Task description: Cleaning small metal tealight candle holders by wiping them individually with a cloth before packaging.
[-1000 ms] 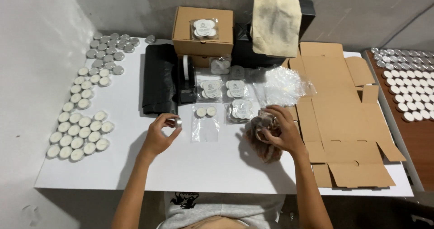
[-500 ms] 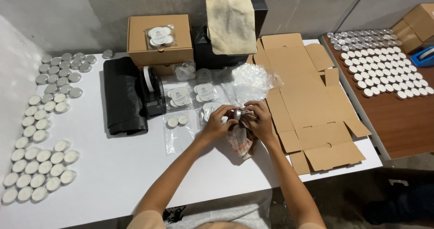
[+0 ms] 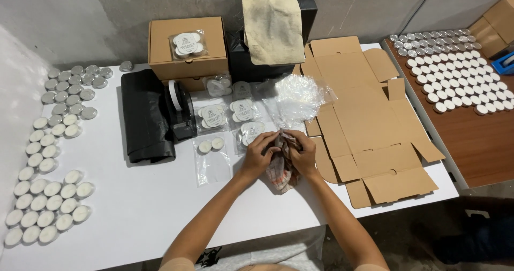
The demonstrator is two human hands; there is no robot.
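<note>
Both hands are meeting at the near middle of the white bench: the left hand and right hand are each keeping a closed grip on one crumpled patterned cloth. Just left, one clear bag is holding two tealight candles. One flattened cardboard box is lying right.

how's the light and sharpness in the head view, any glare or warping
Head view: even, soft light with faint shadows under both hands, left hand and right hand, on the cloth; mild glare on the crumpled plastic bags; sharp mid-frame; wide-angle bending at the white table edges; dim floor at lower right.
</note>
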